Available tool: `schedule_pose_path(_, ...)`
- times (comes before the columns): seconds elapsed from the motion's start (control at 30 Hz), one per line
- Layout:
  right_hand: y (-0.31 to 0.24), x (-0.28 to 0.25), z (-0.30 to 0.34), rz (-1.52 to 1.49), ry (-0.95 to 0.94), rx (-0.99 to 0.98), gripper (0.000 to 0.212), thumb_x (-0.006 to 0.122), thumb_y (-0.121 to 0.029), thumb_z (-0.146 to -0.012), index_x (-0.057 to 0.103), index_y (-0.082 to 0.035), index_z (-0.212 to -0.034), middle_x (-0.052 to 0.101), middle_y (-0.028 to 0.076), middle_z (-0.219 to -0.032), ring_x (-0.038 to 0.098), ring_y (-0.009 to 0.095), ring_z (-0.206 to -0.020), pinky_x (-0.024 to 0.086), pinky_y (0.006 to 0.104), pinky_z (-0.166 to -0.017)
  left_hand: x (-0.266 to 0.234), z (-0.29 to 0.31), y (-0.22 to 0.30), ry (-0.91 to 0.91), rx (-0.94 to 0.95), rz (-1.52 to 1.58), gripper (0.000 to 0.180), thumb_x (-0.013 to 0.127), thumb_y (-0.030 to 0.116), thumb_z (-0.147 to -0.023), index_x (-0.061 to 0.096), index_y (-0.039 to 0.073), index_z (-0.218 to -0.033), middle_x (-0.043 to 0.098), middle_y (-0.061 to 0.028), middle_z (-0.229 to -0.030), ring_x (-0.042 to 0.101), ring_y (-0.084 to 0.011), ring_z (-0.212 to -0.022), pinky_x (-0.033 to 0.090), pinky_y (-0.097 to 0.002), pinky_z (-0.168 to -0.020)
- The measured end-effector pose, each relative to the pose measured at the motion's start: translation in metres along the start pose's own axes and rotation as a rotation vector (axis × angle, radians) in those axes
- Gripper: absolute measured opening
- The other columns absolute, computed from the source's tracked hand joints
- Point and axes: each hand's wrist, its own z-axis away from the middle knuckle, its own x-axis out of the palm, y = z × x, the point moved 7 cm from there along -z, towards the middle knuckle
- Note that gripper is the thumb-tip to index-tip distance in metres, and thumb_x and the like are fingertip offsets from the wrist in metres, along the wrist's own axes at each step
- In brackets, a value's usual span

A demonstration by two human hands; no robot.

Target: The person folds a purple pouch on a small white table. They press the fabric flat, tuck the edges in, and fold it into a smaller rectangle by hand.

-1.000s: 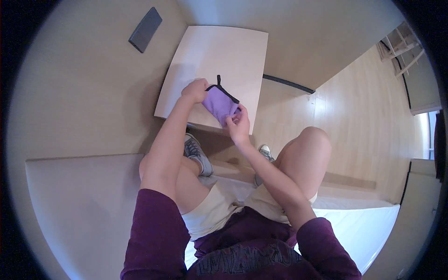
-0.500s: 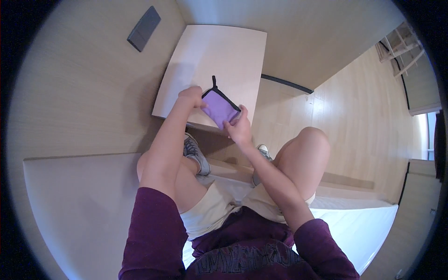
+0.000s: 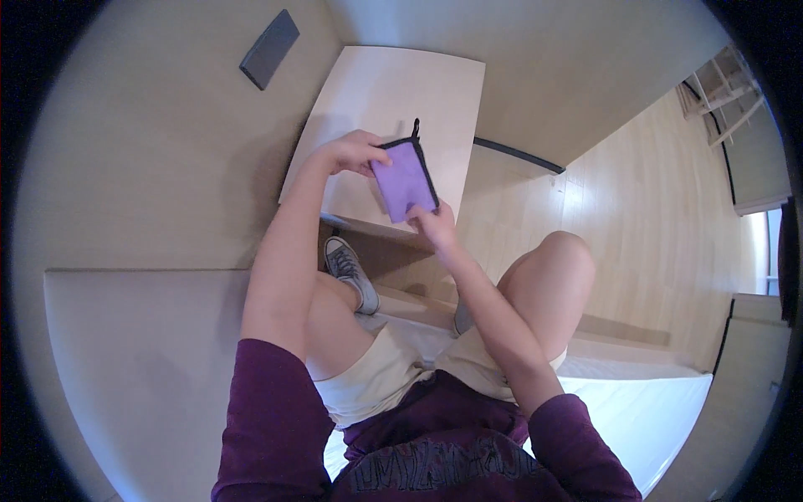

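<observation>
A folded purple cloth [image 3: 404,180] with black edging and a small black hanging loop is stretched between my hands, over the near part of a pale wooden table [image 3: 418,84]. My left hand [image 3: 358,154] pinches its upper left corner, thumb on top and the other fingers partly hidden. At the lower right corner, my right hand [image 3: 435,224] grips the cloth between thumb and fingers. The loop sticks up from the far corner. Whether the cloth touches the tabletop, I cannot tell.
A dark grey rectangular panel [image 3: 270,50] is on the wooden wall at the left. Wooden flooring [image 3: 619,217] stretches to the right, with a wooden rack [image 3: 723,92] far off. I sit on a white-covered surface [image 3: 644,418], with my grey shoe [image 3: 350,272] below the table's front edge.
Both hands have shifted slightly away from me and to the right with the cloth. The cloth has turned clockwise, so its black-edged side stands steeper and its loop lies further right.
</observation>
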Motion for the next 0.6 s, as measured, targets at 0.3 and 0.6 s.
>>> schedule_pose_path(0.3, -0.008, 0.033, -0.001, -0.918, -0.238, 0.391, 0.016, 0.057, 0.004, -0.073, 0.051, -0.007, -0.084, 0.054, 0.004, -0.08, 0.055, 0.012, -0.065, 0.053, 0.0237, -0.061, -0.032, 0.028, -0.018, 0.139, -0.058, 0.202, 0.044, 0.067, 0.003, -0.072, 0.05, 0.009, -0.112, 0.059, -0.0088, -0.096, 0.063, -0.0188, -0.088, 0.057, -0.0342, -0.075)
schedule_pose_path(0.6, -0.056, 0.031, 0.008, -0.859, -0.12, 0.214, 0.044, 0.049, 0.003, -0.086, 0.035, -0.002, -0.127, 0.055, 0.013, -0.107, 0.063, 0.02, -0.079, 0.057, 0.0311, -0.077, -0.111, 0.072, -0.016, 1.136, -0.038, -0.563, 0.078, 0.07, 0.018, -0.073, 0.029, 0.014, -0.14, 0.062, -0.0181, -0.109, 0.064, -0.029, -0.095, 0.053, -0.0396, -0.078)
